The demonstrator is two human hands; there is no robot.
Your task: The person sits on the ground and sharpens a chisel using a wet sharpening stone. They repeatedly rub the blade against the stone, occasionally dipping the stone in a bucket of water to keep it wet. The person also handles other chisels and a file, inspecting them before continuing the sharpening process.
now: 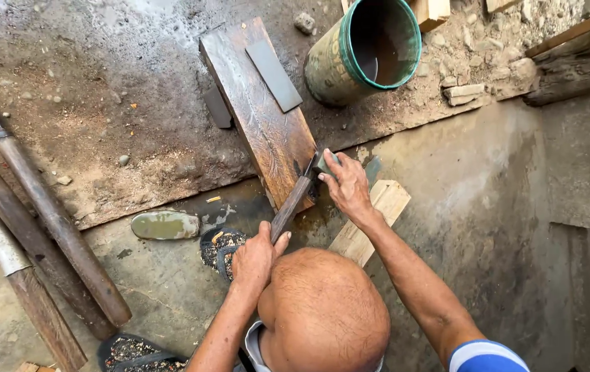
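My left hand (253, 258) grips the handle end of a long dark blade (293, 201). The blade slants up to the near end of a wet dark wooden plank (267, 131). My right hand (346, 186) presses a small grey-green sharpening stone (324, 162) against the blade's tip at the plank's near corner. A flat grey sharpening stone (273, 74) lies on the far part of the plank. My bare knee (322, 310) fills the bottom middle of the view.
A green bucket (370, 48) lies tipped behind the plank. Several long wooden-handled tools (47, 213) lie at the left. A light wooden block (370, 220) sits under my right forearm. A greenish flat stone (165, 224) and a sandal (219, 249) rest on the wet concrete.
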